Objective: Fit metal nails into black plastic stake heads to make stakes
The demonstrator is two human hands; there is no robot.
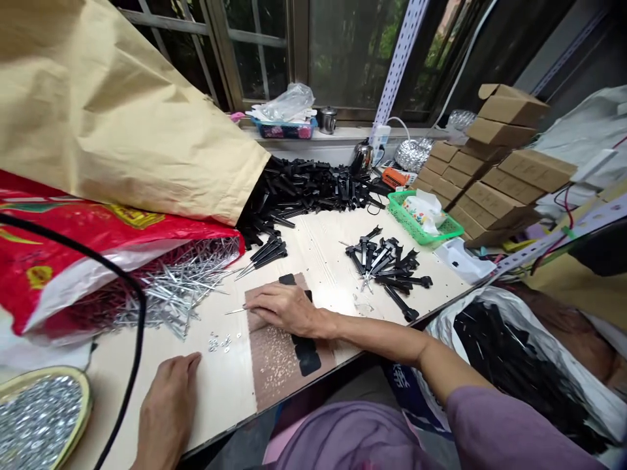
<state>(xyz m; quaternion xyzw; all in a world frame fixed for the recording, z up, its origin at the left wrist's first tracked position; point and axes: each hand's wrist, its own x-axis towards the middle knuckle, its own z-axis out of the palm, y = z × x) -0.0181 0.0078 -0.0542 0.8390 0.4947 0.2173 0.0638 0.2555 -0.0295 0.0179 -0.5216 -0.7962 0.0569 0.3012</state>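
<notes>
My right hand (281, 307) is over the brown mat (262, 385), its fingers pinched on a thin metal rod (236, 311) that points left. Black flat pads (307, 356) lie under and beside that hand, with pale crumbs (277, 356) on the mat. My left hand (169, 405) rests at the table's near edge, fingers curled and thumb pressed in; whether it holds something small is hidden. Between the hands lie several small metal washers (220, 342). Beyond my right hand is a little bundle of black plastic parts with metal rods (267, 253).
A red bag (117, 225) spills metal rods (181, 287). Washers fill a yellow bowl (83, 418); a black cable (140, 339) arches in front. Black parts form a back heap (313, 186) and a right pile (386, 261). A green basket (453, 234) and cardboard boxes (504, 196) stand right.
</notes>
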